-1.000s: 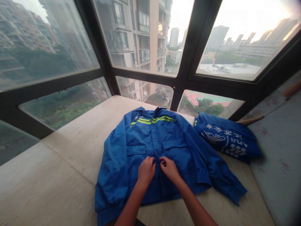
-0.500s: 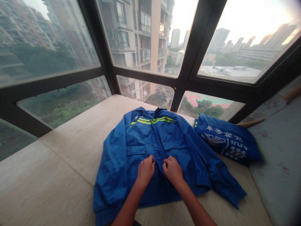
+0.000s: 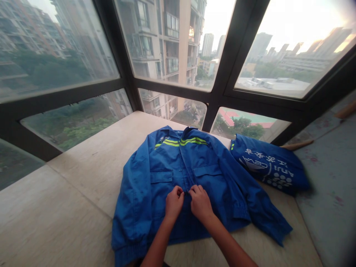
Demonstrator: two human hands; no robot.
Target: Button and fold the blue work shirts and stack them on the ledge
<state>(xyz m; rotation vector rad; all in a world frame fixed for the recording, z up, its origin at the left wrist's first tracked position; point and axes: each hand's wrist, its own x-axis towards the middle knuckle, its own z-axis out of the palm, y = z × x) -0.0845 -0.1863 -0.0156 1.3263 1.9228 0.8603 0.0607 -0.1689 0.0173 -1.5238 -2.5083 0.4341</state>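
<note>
A blue work jacket (image 3: 164,159) with yellow-green stripes across the chest lies spread front side up on the pale stone ledge (image 3: 83,178), its collar toward the window. Its sleeves stretch out to the left and the right. Over the lower front opening, my left hand (image 3: 174,202) pinches the left front edge of the jacket. Close beside it, my right hand (image 3: 200,200) has its fingers closed on the other front edge. Only a small gap separates the two hands. The fingertips hide the exact bit of cloth they grip.
A folded blue garment (image 3: 269,163) with white lettering lies right of the jacket, near the patterned wall (image 3: 330,178). Dark window frames (image 3: 172,89) border the ledge at the back and left. A wooden stick (image 3: 299,145) pokes out behind the folded garment.
My right hand has shifted slightly left, drawing its front edge of the jacket nearer to my left hand. The left hand moved a little to the right and down.
</note>
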